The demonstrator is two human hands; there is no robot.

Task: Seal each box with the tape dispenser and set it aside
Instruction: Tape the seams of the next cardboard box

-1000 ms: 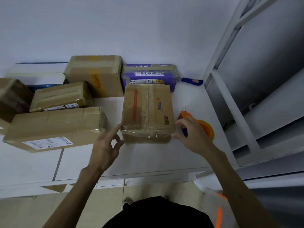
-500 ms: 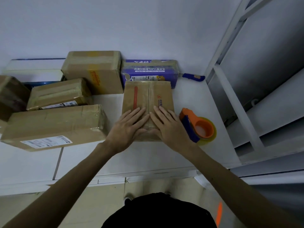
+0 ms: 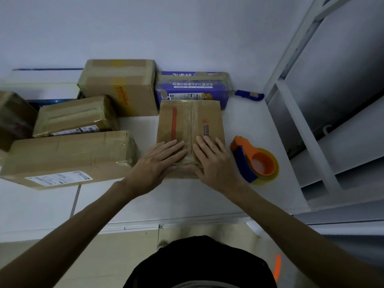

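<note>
We have both flat, straight-fingered palms, left hand (image 3: 154, 164) and right hand (image 3: 214, 161), pressing the brown taped cardboard box (image 3: 190, 129) mid-table, so we should smooth outward along its seam, orange-and-blue tape dispenser (image 3: 254, 163) lying just beside

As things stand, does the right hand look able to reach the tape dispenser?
Probably yes. The tape dispenser lies just right of the right hand, which rests flat on the box; nothing stands between them.

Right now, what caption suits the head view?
Left hand and right hand press the taped box; tape dispenser rests beside it.
</note>
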